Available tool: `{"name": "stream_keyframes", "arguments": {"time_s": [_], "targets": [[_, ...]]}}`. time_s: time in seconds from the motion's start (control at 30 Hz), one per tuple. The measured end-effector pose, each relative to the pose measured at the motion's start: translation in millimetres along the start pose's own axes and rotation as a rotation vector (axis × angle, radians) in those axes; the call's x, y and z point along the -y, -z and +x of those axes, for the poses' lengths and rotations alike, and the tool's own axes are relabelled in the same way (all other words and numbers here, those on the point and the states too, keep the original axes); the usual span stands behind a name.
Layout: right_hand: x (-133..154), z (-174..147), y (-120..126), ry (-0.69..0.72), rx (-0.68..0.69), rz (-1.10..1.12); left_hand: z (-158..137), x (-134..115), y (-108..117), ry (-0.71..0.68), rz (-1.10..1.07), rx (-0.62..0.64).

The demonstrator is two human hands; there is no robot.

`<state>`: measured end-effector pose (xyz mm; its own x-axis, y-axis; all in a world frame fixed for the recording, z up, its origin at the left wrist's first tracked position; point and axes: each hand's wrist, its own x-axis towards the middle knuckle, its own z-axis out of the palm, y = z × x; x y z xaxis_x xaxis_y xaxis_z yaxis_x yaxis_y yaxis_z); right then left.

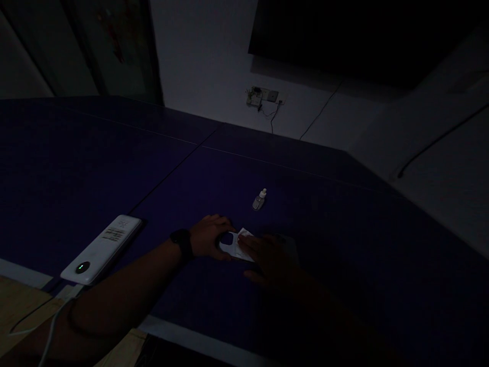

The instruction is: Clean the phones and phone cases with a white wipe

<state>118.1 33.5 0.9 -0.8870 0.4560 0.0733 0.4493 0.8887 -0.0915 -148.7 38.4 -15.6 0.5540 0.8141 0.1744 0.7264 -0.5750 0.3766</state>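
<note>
A pale phone case [226, 248] with a square camera cutout lies flat on the dark blue table. Its cutout end is gripped between the thumb and fingers of my left hand [208, 237], which has a black watch on the wrist. My right hand [269, 257], mostly in shadow, presses a white tissue [244, 234] onto the case with its fingertips. Just beyond the hands, a small clear dropper bottle [259, 202] with a white top is on the table. A dim flat object [292, 248] shows behind my right hand; its kind is too dark to make out.
To the left lies a white power bank [103, 247] with a lit green display and a white cable [53, 326] at its near end. A wall socket [267, 95] with cords is beyond the blue table [183, 178], below a large dark screen [344, 41]. The room is very dim.
</note>
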Motion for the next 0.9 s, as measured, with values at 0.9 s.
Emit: {"name": "stream_keyframes", "arguments": {"time_s": [0.9], "targets": [[-15, 11, 21, 0.123, 0.182, 0.127, 1, -3, 2, 0.006, 0.039, 0.007]]}}
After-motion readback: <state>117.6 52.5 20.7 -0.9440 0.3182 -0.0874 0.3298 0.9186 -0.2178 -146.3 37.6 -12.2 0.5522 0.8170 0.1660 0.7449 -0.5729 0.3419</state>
